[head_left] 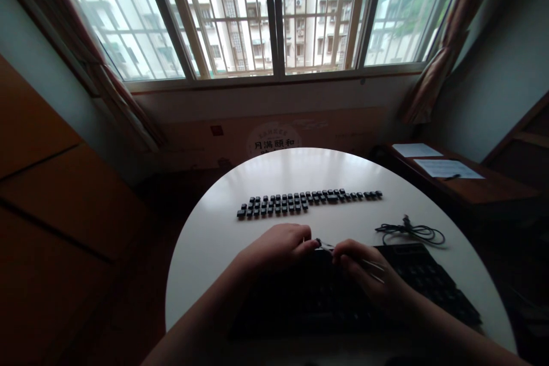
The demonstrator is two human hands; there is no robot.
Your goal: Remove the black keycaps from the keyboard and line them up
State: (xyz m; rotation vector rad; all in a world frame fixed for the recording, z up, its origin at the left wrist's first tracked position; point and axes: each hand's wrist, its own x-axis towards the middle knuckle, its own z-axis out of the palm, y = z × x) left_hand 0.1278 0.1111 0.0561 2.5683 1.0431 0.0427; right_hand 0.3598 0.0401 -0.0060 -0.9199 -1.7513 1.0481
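A black keyboard [433, 283] lies on the near part of a round white table [214, 240], under both my hands. My left hand [278, 246] is closed, its fingertips pinching a small dark keycap [319, 243] at the keyboard's far edge. My right hand [369, 274] meets it there and is closed on a thin metal wire puller [371, 267], whose prongs show along its fingers. Several removed black keycaps [300, 202] lie in neat rows farther back on the table.
A black coiled cable [412, 233] lies right of the hands beside the keyboard. A low wooden side table [484, 183] with white papers [446, 168] stands at right. Behind are a barred window and curtains; a wooden cabinet [51, 183] stands at left.
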